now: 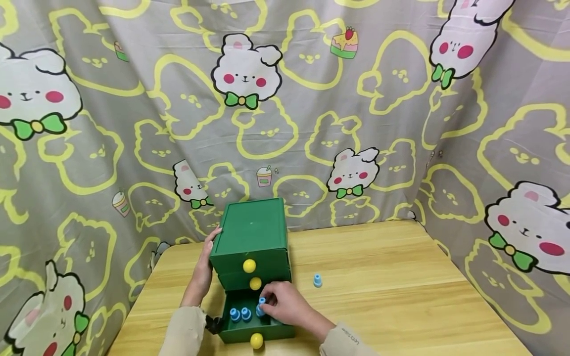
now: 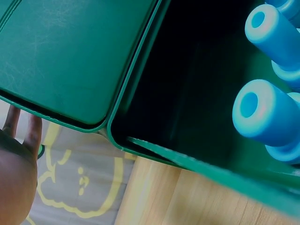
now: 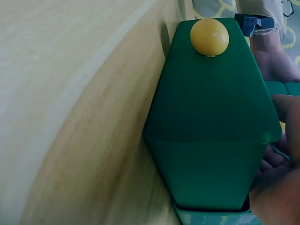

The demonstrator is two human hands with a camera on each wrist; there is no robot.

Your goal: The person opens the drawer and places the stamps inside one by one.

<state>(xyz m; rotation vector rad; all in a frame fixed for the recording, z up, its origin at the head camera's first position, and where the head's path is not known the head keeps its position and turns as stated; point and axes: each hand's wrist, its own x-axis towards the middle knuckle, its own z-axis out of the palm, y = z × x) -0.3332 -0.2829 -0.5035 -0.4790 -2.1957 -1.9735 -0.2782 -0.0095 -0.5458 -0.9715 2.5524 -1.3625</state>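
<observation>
A green drawer cabinet (image 1: 254, 225) with yellow ball knobs stands on the table, its bottom drawer (image 1: 238, 336) pulled out. My left hand (image 1: 203, 272) rests against the cabinet's left side, fingers stretched along it. Over the drawer's right part, my right hand (image 1: 287, 304) pinches a blue stepped plastic piece (image 1: 261, 302) with a hole in its top. Two similar blue pieces (image 1: 234, 315) stand upright in the drawer, shown larger as a blue piece (image 2: 265, 112) in the left wrist view. In the right wrist view, the drawer front (image 3: 211, 89) hides what the right hand holds.
Another blue piece (image 1: 317, 280) stands on the wooden table (image 1: 378, 296), right of the cabinet. Patterned cloth (image 1: 311, 123) hangs behind and at both sides. The two upper drawers, with a top knob (image 1: 249, 266) and a middle knob (image 1: 255, 283), are pushed in.
</observation>
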